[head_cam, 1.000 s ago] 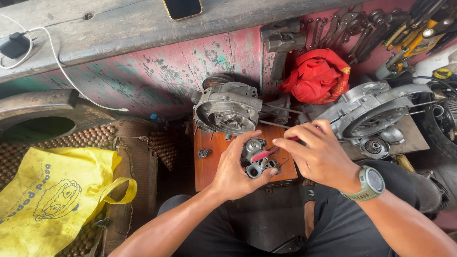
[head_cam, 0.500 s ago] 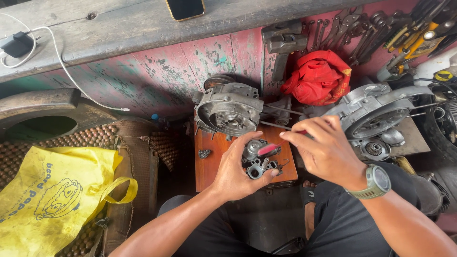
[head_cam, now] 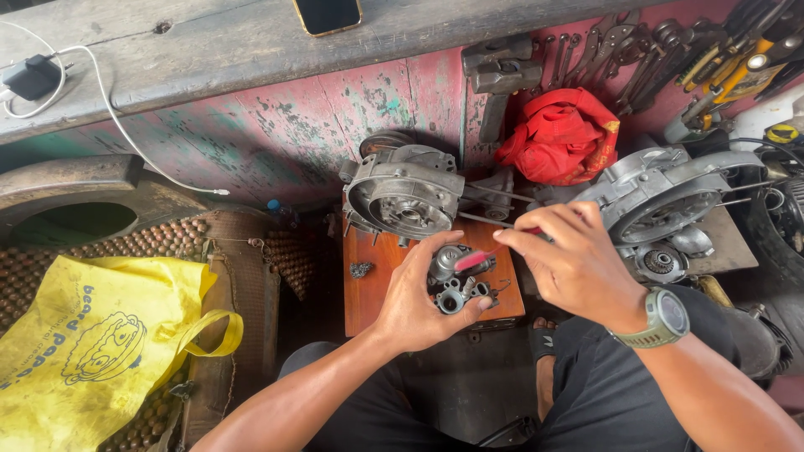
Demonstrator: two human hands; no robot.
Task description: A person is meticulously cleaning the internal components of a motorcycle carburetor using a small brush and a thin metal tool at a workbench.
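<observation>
My left hand [head_cam: 416,303] grips a small grey metal engine part [head_cam: 455,280], a carburettor-like casting, over a small reddish wooden stool [head_cam: 368,285]. My right hand [head_cam: 578,264], with a watch on its wrist, holds a thin tool with a red handle [head_cam: 476,258] whose tip rests against the top of the part. Just beyond the hands lies a grey engine casing half [head_cam: 402,194] on the stool's far edge. A second casing half [head_cam: 662,194] lies to the right of my right hand.
A red cloth [head_cam: 561,138] and a row of spanners and pliers [head_cam: 670,42] hang on the painted wall. A yellow bag [head_cam: 92,335] lies on a beaded seat mat at left. A phone [head_cam: 327,12] and a charger [head_cam: 33,77] sit on the wooden ledge. A hammer [head_cam: 498,79] hangs beside the cloth.
My right hand has drawn back to the right and the red-handled tool now shows more fully against the part. My left hand keeps the part in nearly the same place.
</observation>
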